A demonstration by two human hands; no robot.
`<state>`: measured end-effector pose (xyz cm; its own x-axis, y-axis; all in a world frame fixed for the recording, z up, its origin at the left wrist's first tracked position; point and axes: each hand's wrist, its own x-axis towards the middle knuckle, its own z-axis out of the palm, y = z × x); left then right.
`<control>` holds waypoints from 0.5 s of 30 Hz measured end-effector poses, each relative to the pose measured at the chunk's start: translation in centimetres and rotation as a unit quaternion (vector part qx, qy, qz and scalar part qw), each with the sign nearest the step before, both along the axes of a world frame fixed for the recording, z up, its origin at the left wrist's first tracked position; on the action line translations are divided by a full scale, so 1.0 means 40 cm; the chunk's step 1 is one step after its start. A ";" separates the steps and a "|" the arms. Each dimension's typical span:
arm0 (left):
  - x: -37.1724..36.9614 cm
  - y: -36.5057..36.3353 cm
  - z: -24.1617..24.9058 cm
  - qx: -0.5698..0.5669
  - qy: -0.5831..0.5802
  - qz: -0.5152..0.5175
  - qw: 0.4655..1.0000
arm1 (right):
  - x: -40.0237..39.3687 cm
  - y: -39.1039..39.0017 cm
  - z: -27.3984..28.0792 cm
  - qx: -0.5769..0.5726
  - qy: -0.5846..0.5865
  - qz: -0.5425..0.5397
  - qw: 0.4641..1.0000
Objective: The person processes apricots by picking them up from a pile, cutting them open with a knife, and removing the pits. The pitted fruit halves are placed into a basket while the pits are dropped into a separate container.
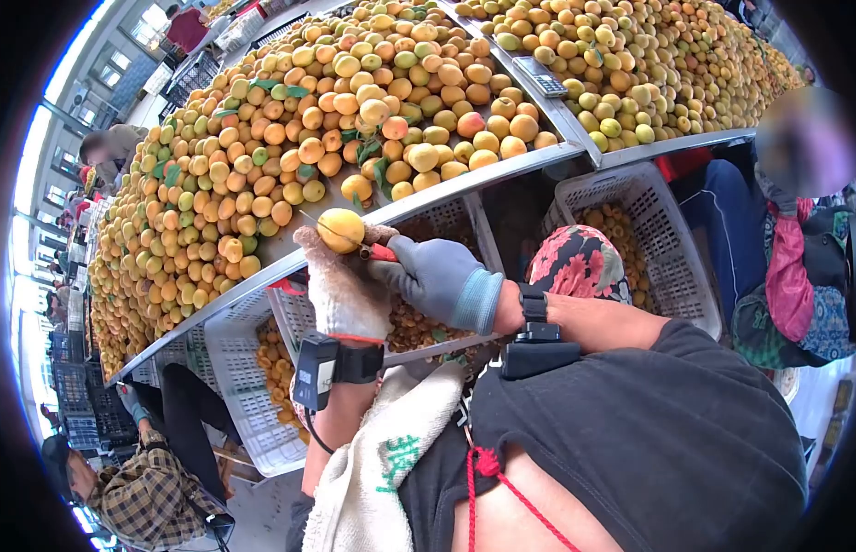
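Note:
My left hand [343, 281], in a soiled white glove, has its fingers closed round a yellow apricot [340, 231] at the edge of the sorting table. From the right, my right hand [437, 278] in a grey glove with a blue cuff grips a small knife by its red handle [382, 252]. The knife's thin blade lies across the apricot, its tip showing at the fruit's upper left. Just beyond both hands, a large heap of apricots [262, 156] with some green leaves covers the table.
Below the metal table edge [216, 296] stand white plastic crates [248, 405] with apricot pieces. Another crate [662, 212] is at my right knee. A divider [524, 69] carries a calculator [540, 77]. People sit close on my left [147, 497] and right.

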<state>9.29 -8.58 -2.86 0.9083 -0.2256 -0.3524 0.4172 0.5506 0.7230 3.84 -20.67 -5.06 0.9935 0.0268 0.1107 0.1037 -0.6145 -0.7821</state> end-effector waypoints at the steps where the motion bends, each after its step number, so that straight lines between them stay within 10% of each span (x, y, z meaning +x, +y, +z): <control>1: -0.003 0.008 -0.002 0.000 0.000 -0.001 1.000 | -0.002 -0.001 0.004 0.012 -0.005 0.002 1.000; 3: -0.006 0.032 -0.008 0.072 -0.203 -0.074 0.974 | 0.001 -0.006 0.006 0.024 -0.013 0.002 1.000; 15: 0.058 0.064 -0.078 -0.032 -0.091 0.004 0.995 | -0.004 -0.018 0.011 0.048 -0.021 0.036 0.998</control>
<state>11.62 -6.02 -6.00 0.9572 -0.2358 -0.1678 0.2793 0.6008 0.7490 3.68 -21.40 -4.60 0.9837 0.0860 0.1577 0.1793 -0.5270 -0.8308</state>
